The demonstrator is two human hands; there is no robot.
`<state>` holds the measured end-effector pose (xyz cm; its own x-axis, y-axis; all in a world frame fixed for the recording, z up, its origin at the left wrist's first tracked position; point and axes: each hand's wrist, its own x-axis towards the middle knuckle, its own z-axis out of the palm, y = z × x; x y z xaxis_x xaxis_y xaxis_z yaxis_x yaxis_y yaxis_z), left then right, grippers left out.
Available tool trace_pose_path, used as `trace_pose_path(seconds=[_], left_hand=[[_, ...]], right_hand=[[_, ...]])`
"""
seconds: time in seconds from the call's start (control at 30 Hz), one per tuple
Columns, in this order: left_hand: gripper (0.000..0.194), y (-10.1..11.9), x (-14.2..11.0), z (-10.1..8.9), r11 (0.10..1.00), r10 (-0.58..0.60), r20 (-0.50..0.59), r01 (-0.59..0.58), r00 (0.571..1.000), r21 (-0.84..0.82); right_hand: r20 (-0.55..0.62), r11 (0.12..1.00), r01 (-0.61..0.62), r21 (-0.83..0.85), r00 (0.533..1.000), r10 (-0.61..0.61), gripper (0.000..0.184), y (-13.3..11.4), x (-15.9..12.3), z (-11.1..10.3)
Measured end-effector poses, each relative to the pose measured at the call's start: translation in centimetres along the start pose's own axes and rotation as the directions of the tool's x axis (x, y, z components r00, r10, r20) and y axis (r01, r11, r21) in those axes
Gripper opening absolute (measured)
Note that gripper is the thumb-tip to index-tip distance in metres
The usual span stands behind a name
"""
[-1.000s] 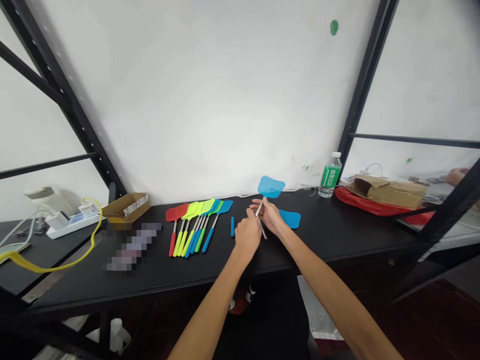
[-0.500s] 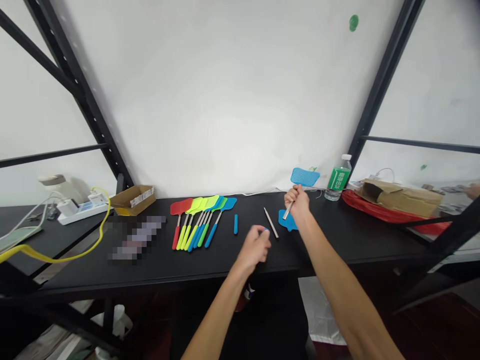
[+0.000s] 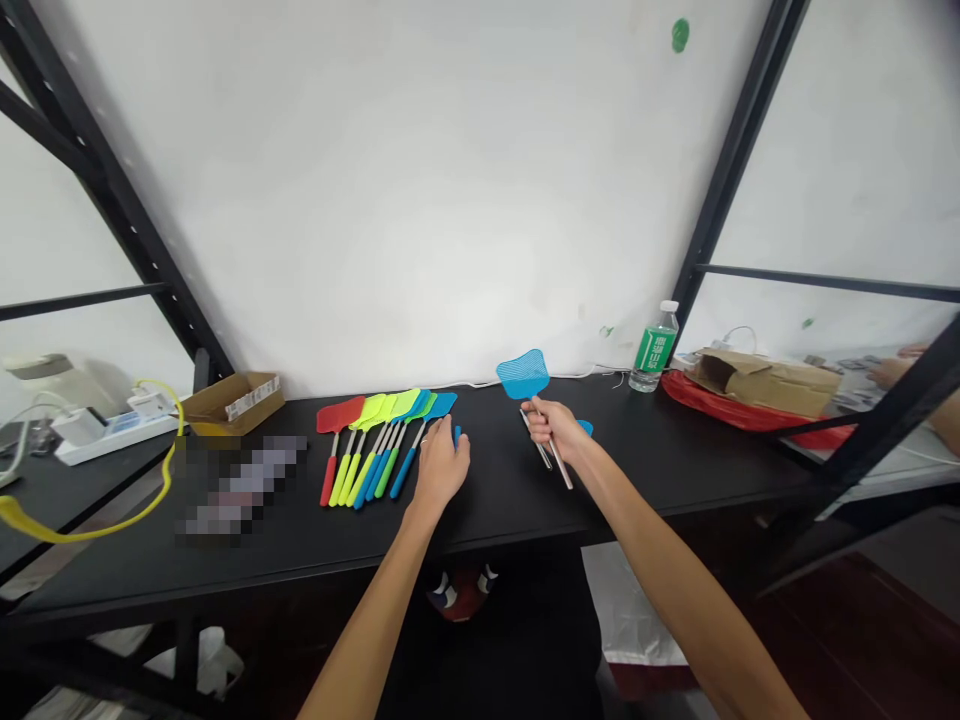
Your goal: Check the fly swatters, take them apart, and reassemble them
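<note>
In my right hand (image 3: pixel 551 425) is a blue fly swatter (image 3: pixel 523 374), its mesh head up and its bare metal rod pointing down toward me. My left hand (image 3: pixel 444 462) is at a short blue handle (image 3: pixel 457 434), which shows between thumb and fingers; the hand hides most of it. A loose metal rod (image 3: pixel 541 447) lies on the table behind my right hand. Beyond my right wrist, part of another blue swatter head (image 3: pixel 586 427) peeks out. Left of my left hand lies a row of swatters (image 3: pixel 375 448) in red, yellow, blue and green.
A small open cardboard box (image 3: pixel 234 402) sits at the back left, near a power strip (image 3: pixel 124 432) and a yellow cable (image 3: pixel 166 480). A water bottle (image 3: pixel 655 348) stands at the back right, beside red plastic (image 3: pixel 697 398) and a torn carton (image 3: pixel 772 383). Black shelf posts flank the table (image 3: pixel 495 510).
My left hand has moved left and away from me, to the loose blue handle. My right hand has brought the swatter leftward, and its rod now points down toward the right.
</note>
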<state>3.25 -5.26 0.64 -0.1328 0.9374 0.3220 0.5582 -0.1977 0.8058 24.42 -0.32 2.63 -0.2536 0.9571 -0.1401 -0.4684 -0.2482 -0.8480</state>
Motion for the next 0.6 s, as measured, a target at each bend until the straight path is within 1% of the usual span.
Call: trace_pose_path(seconds=[0.03,0.07,0.1,0.13,0.17,0.2,0.23,0.27,0.33,0.4,0.47,0.53,0.6], left_hand=[[0.050,0.7,-0.4,0.0,0.989,-0.010,0.017,0.012,1.000,-0.146],[0.051,1.6,-0.9,0.1,0.944,-0.028,0.080,0.053,0.996,-0.327],[0.051,2.4,-1.3,0.2,0.857,-0.035,0.189,0.127,0.981,-0.500],[0.053,3.3,-1.7,0.4,0.756,-0.035,0.290,0.215,0.956,-0.618],[0.053,3.9,-2.0,0.5,0.663,-0.055,0.326,0.279,0.944,-0.695],[0.052,4.4,-2.2,0.6,0.590,-0.078,0.315,0.299,0.946,-0.750],[0.050,4.7,-2.3,0.7,0.548,-0.109,0.282,0.294,0.953,-0.783],[0.047,4.8,-2.4,0.8,0.535,-0.136,0.234,0.270,0.963,-0.801],[0.041,4.6,-2.3,1.0,0.554,-0.160,0.147,0.212,0.976,-0.805],[0.037,4.1,-2.1,1.2,0.576,-0.155,0.095,0.168,0.983,-0.800],[0.036,3.8,-1.7,1.3,0.586,-0.158,0.070,0.150,0.985,-0.797],[0.038,3.5,-1.0,0.9,0.605,-0.176,0.063,0.158,0.982,-0.780],[0.043,3.2,-0.2,-0.4,0.624,-0.219,0.023,0.158,0.975,-0.765]], right_hand=[[0.097,0.999,-0.043,0.022,0.994,0.040,0.024,0.4,-1.0,0.8],[0.213,0.993,-0.114,0.021,0.971,0.107,0.023,0.9,-2.1,1.8],[0.316,0.983,-0.182,-0.002,0.933,0.174,0.023,1.6,-3.1,2.9],[0.382,0.973,-0.230,-0.038,0.896,0.227,0.024,2.3,-4.0,4.0],[0.415,0.966,-0.248,-0.074,0.873,0.256,0.027,3.0,-4.8,5.0],[0.418,0.969,-0.227,-0.097,0.874,0.247,0.031,3.7,-5.5,6.0],[0.408,0.976,-0.189,-0.109,0.887,0.218,0.034,4.2,-5.9,6.8],[0.385,0.982,-0.141,-0.127,0.905,0.180,0.036,4.7,-6.1,7.5],[0.348,0.979,-0.049,-0.197,0.930,0.117,0.040,5.2,-6.0,8.3],[0.324,0.957,0.022,-0.290,0.943,0.077,0.041,5.3,-5.7,8.6],[0.309,0.916,0.081,-0.392,0.950,0.048,0.041,5.3,-5.7,8.5],[0.300,0.836,0.184,-0.518,0.954,-0.025,0.039,5.4,-6.1,8.2],[0.322,0.682,0.323,-0.657,0.937,-0.133,0.038,5.7,-6.7,7.6]])
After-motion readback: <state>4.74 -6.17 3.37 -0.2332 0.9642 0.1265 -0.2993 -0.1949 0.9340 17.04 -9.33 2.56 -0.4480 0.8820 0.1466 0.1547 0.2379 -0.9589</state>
